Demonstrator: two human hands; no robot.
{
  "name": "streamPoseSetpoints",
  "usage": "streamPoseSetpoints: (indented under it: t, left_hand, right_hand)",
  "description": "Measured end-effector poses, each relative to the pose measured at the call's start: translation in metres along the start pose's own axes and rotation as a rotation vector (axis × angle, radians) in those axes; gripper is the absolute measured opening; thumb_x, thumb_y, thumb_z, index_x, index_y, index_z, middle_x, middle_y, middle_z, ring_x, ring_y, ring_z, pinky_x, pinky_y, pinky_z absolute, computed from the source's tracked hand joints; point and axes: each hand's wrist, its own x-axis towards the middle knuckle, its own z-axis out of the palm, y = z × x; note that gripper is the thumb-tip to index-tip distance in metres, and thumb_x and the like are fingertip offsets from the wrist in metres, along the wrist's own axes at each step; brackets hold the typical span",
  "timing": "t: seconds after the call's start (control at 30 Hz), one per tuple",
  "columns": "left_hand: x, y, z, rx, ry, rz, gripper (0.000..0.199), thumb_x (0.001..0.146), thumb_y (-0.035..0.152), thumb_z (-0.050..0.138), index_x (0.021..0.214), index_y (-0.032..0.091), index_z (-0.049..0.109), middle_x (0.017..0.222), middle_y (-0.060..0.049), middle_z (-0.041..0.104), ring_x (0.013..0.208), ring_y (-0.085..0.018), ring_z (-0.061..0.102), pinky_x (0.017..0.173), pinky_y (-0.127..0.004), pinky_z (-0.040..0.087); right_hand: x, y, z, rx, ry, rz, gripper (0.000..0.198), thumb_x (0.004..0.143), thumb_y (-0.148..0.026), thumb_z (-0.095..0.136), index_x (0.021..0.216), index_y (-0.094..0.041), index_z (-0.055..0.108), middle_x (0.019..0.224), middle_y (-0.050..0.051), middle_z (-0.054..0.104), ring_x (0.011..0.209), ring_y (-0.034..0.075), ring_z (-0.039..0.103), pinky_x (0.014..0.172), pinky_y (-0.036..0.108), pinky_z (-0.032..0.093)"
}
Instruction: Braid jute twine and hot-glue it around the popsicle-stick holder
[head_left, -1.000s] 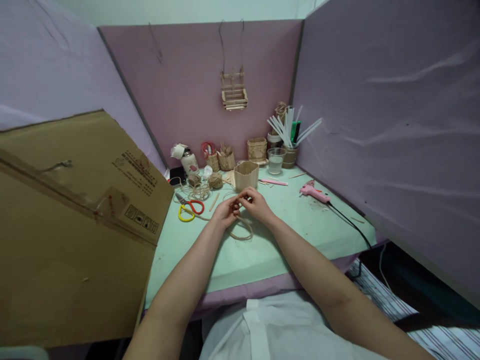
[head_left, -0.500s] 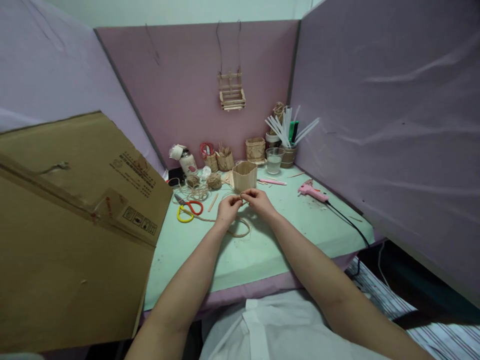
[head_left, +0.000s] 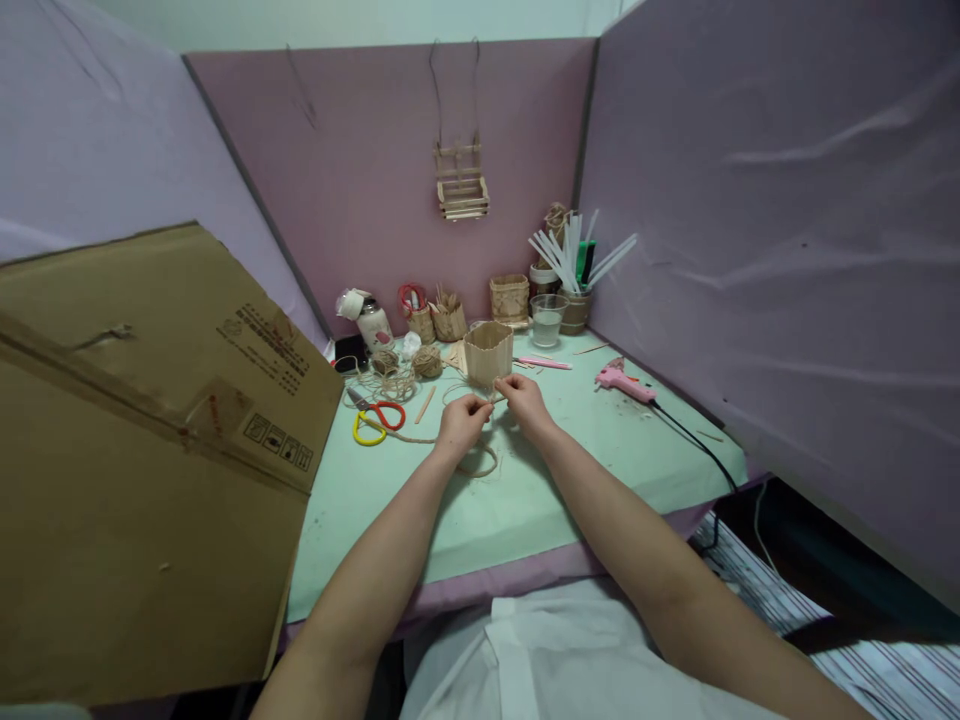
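Note:
Fingers pinched, my left hand [head_left: 462, 425] grips a strand of twine [head_left: 489, 462], whose loop lies on the green cloth below. My right hand [head_left: 525, 402] pinches the same twine just to the right, a short gap from the left fingertips. Right behind the hands stands a wooden-stick cup [head_left: 488, 353], open at the top. To the left are scissors [head_left: 381, 415] with one red and one yellow handle, with the twine running past them. A single craft stick [head_left: 425, 403] lies beside the scissors. Loose twine and a twine ball [head_left: 427, 362] sit farther back.
A pink glue gun [head_left: 626, 382] with a black cord rests at the right. Behind are a plastic cup of liquid [head_left: 547, 320], a pot of white glue sticks [head_left: 576, 312] and a pink pen [head_left: 545, 363]. A large cardboard sheet [head_left: 165, 500] flanks the left side.
My right hand has shifted slightly right and up, my left a little down. The fingertips, close together before, are now a bit apart with twine between them.

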Motion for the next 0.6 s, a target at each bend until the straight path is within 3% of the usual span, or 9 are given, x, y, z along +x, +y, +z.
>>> streamPoseSetpoints:
  t: [0.17, 0.3, 0.47, 0.6]
  left_hand:
    - [-0.003, 0.002, 0.009, -0.065, -0.068, 0.002, 0.017, 0.072, 0.029, 0.062, 0.060, 0.017, 0.061, 0.056, 0.000, 0.061, 0.055, -0.013, 0.052, 0.060, -0.027, 0.038]
    - [-0.004, 0.005, 0.012, -0.132, -0.079, -0.012, 0.017, 0.071, 0.031, 0.063, 0.062, 0.017, 0.062, 0.055, 0.000, 0.061, 0.054, -0.013, 0.050, 0.059, -0.026, 0.037]
    - [-0.003, 0.006, 0.013, -0.180, -0.073, -0.036, 0.018, 0.069, 0.033, 0.064, 0.062, 0.016, 0.063, 0.055, 0.000, 0.060, 0.054, -0.013, 0.050, 0.058, -0.026, 0.037]
    - [-0.004, 0.004, 0.011, -0.262, -0.036, -0.091, 0.020, 0.067, 0.035, 0.066, 0.067, 0.016, 0.067, 0.058, -0.001, 0.062, 0.060, -0.014, 0.053, 0.062, -0.027, 0.040]
  right_hand:
    - [0.012, 0.006, -0.008, 0.023, 0.154, 0.022, 0.028, 0.066, -0.045, 0.062, 0.058, -0.022, 0.049, 0.055, -0.005, 0.047, 0.060, 0.013, 0.043, 0.057, 0.026, 0.035]
    - [0.017, 0.009, -0.010, 0.055, 0.200, 0.037, 0.029, 0.064, -0.047, 0.062, 0.059, -0.022, 0.048, 0.057, -0.005, 0.048, 0.060, 0.013, 0.043, 0.058, 0.027, 0.036]
    - [0.017, 0.009, -0.009, 0.116, 0.198, 0.066, 0.033, 0.065, -0.050, 0.065, 0.061, -0.023, 0.047, 0.055, -0.005, 0.046, 0.058, 0.013, 0.042, 0.055, 0.027, 0.035]
    - [0.015, 0.002, -0.011, 0.191, 0.086, 0.100, 0.036, 0.060, -0.049, 0.072, 0.061, -0.022, 0.049, 0.054, -0.006, 0.044, 0.054, 0.010, 0.040, 0.052, 0.025, 0.035]
